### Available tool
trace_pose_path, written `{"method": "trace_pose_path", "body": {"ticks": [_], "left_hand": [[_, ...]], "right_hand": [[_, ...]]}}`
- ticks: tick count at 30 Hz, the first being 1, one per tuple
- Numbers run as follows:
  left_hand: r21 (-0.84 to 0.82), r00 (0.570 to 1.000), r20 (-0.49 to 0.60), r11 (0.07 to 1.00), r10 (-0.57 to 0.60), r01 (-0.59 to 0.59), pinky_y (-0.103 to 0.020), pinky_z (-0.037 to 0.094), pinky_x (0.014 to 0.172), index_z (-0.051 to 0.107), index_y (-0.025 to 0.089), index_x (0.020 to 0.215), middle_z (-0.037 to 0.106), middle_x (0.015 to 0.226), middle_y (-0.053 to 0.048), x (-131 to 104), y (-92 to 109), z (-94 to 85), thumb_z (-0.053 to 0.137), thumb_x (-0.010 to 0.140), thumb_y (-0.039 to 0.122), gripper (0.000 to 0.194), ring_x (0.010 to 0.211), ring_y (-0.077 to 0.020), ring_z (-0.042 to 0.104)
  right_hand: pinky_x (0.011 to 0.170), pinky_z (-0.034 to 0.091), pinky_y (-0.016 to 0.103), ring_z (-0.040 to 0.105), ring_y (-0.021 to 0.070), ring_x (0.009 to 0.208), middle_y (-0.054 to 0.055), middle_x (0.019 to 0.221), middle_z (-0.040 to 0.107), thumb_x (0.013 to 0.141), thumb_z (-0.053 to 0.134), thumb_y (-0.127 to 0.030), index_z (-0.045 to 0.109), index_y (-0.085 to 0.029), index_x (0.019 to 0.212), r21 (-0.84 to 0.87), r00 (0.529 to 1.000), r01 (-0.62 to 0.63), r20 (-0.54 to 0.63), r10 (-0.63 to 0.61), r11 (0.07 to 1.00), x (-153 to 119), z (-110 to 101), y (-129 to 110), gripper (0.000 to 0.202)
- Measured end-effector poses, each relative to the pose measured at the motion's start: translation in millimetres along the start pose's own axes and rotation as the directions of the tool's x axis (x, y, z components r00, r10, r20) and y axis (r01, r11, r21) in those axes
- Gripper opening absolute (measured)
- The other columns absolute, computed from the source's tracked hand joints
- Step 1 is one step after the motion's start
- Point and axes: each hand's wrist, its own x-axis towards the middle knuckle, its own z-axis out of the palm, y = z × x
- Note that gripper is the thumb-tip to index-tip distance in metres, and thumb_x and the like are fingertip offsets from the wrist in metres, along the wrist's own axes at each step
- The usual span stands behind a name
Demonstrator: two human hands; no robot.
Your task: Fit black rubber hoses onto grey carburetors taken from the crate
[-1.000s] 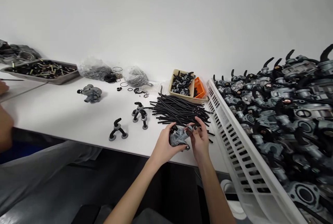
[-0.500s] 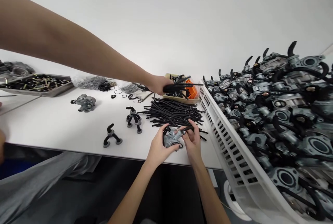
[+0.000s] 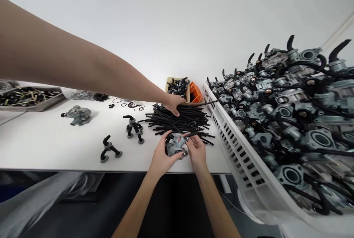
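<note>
Near the table's front edge, my left hand (image 3: 160, 156) is wrapped round a silver-grey carburetor (image 3: 174, 145). My right hand (image 3: 197, 151) pinches a short black rubber hose (image 3: 190, 134) at the carburetor's right side; whether the hose is pushed onto a fitting there I cannot tell. Just beyond my hands lies a pile of black hoses (image 3: 182, 120). A co-worker's hand (image 3: 173, 104) rests on the far side of that pile, its arm crossing from the left.
At right a white crate (image 3: 232, 131) is heaped with carburetors (image 3: 293, 109). Behind the pile are a cream tray (image 3: 169, 81) of small parts and an orange basket (image 3: 195, 91). Hose-and-ring pieces (image 3: 110, 149) and another carburetor (image 3: 76, 115) stand left, a metal tray (image 3: 47, 102) farther left.
The co-worker's hand has lowered its bundle of black hoses onto the pile, uncovering the cream tray. My hands keep hold of the carburetor and hose. The view has shifted slightly right.
</note>
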Motion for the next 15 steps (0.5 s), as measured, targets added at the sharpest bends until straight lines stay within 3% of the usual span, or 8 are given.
{"method": "trace_pose_path", "body": {"ticks": [10, 15], "left_hand": [[-0.008, 1.000, 0.012, 1.000, 0.028, -0.028, -0.040, 0.043, 0.099, 0.039, 0.025, 0.134, 0.056, 0.128, -0.008, 1.2, -4.7, -0.7, 0.077, 0.068, 0.031, 0.077, 0.116, -0.0259, 0.056], [0.009, 0.998, 0.010, 0.998, 0.067, -0.067, -0.042, 0.041, 0.103, 0.038, 0.023, 0.135, 0.053, 0.133, -0.010, 1.8, -5.5, -1.2, 0.077, 0.069, 0.034, 0.077, 0.120, -0.0269, 0.053]], "right_hand": [[0.089, 0.050, 0.037, 0.069, 0.0205, 0.085, 0.005, 0.102, 0.073, 0.083, 0.068, -0.037, 0.071, -0.024, 0.098, -0.015, 0.992, -0.004, 0.128, 0.006, 1.000, -1.7, -2.2, -11.6, 0.020], [0.090, 0.051, 0.039, 0.069, 0.0209, 0.086, 0.005, 0.099, 0.074, 0.084, 0.067, -0.036, 0.071, -0.023, 0.095, -0.053, 0.994, 0.029, 0.105, -0.023, 0.998, -2.6, 0.5, -12.5, 0.018]]}}
